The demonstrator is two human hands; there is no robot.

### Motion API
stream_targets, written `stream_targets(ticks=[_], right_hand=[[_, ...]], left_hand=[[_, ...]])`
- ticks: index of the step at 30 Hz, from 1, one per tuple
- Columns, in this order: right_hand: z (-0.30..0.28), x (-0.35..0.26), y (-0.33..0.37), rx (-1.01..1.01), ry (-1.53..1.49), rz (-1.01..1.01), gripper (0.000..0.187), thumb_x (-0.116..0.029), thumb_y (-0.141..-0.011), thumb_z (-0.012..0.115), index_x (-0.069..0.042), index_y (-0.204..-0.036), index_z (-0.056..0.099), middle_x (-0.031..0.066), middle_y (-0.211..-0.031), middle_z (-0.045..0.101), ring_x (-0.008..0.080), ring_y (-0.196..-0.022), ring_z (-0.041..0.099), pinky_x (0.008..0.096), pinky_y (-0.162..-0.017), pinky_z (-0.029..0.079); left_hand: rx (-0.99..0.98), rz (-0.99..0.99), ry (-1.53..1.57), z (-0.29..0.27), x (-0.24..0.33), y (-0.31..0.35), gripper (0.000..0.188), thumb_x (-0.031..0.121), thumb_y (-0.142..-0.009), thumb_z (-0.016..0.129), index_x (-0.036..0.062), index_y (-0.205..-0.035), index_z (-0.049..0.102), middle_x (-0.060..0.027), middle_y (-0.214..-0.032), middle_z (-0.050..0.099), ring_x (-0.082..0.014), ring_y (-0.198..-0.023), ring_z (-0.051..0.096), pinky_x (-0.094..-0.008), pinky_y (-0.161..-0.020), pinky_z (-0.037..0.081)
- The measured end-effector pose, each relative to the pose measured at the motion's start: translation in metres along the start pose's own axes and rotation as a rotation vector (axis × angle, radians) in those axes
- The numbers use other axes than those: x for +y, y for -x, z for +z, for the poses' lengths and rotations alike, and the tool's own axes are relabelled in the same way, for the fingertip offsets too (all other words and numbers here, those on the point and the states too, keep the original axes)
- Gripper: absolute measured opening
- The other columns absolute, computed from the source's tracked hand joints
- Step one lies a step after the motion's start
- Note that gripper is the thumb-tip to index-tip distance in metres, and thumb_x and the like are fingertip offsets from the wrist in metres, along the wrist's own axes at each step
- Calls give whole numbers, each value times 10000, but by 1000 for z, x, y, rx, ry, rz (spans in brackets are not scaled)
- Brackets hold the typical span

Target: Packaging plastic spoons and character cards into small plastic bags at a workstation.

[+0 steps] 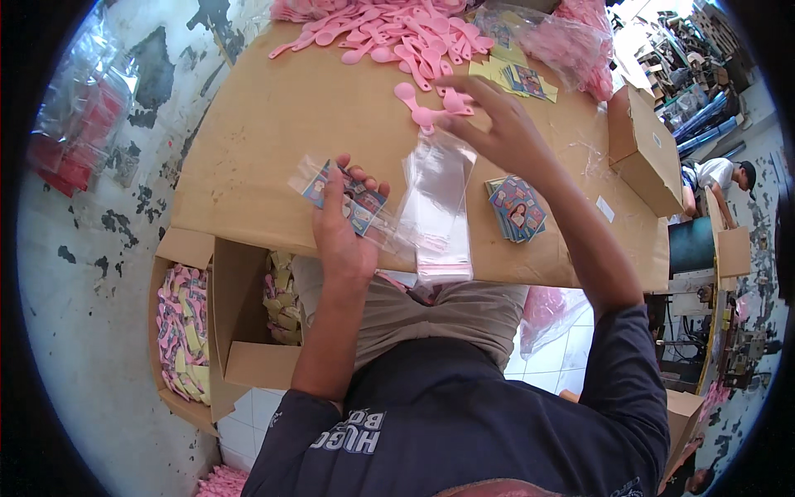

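The left hand [341,228] pinches a small clear bag [344,197] with a printed card inside, held just above the cardboard-covered bench [273,124]. The right hand [497,124] reaches forward, fingertips closed on a pink plastic spoon [418,109] at the near edge of the spoon pile [389,33]. A stack of empty clear bags [439,203] lies between the hands, a pile of cards [517,207] just beside it (under the right forearm). As I judge it, the forearm could sweep those cards or the slippery bags off the bench edge, and the bag's narrow mouth may snag the spoon.
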State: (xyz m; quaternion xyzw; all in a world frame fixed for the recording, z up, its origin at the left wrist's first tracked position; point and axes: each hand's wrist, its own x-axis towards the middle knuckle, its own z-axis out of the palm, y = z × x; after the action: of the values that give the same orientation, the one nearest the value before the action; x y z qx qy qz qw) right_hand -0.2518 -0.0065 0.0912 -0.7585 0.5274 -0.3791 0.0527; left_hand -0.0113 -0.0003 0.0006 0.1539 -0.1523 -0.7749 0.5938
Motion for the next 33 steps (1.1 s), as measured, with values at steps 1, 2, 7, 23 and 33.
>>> stream_targets(ticks=[1, 2, 7, 23, 33], right_hand=[[9, 19, -12, -2, 48, -23, 526, -410, -919, 712, -63, -1305, 625, 152, -1278, 635, 308, -1158, 609, 420, -1003, 463], [19, 36, -24, -4, 97, -45, 594, -479, -921, 693, -76, -1348, 601, 163, -1352, 598, 319, -1215, 580, 433, -1041, 442], [54, 111, -74, -51, 347, -145, 589, -526, -921, 668, -176, -1387, 585, 160, -1438, 537, 356, -1314, 516, 466, -1093, 426], [18, 126, -28, -182, 341, -167, 223, -195, -961, 609, -74, -1114, 718, 142, -1239, 634, 328, -1209, 561, 437, -1042, 439], [-47, 129, 28, -226, 309, -37, 254, -55, -855, 635, -99, -1095, 706, 109, -1227, 660, 315, -1216, 574, 432, -1036, 454]], left_hand=[[1, 5, -24, -3, 0, 0, 308, 275, -1059, 573, 48, -1266, 546, -43, -996, 601, -154, -896, 602, -393, -922, 535], [3, 9, -48, -5, 0, -1, 320, 287, -1060, 571, 48, -1273, 542, -41, -1005, 598, -155, -902, 602, -401, -928, 534], [-12, -16, -119, -2, -1, 0, 328, 291, -1059, 571, 45, -1276, 543, -45, -1009, 610, -161, -918, 613, -409, -923, 537], [-36, -47, -131, -6, 2, -2, 335, 284, -1053, 581, 31, -1270, 542, -73, -990, 633, -175, -912, 629, -410, -891, 547], [-56, -58, -129, -5, 1, -1, 339, 281, -1051, 584, 22, -1267, 544, -73, -994, 631, -178, -916, 626, -394, -890, 534]])
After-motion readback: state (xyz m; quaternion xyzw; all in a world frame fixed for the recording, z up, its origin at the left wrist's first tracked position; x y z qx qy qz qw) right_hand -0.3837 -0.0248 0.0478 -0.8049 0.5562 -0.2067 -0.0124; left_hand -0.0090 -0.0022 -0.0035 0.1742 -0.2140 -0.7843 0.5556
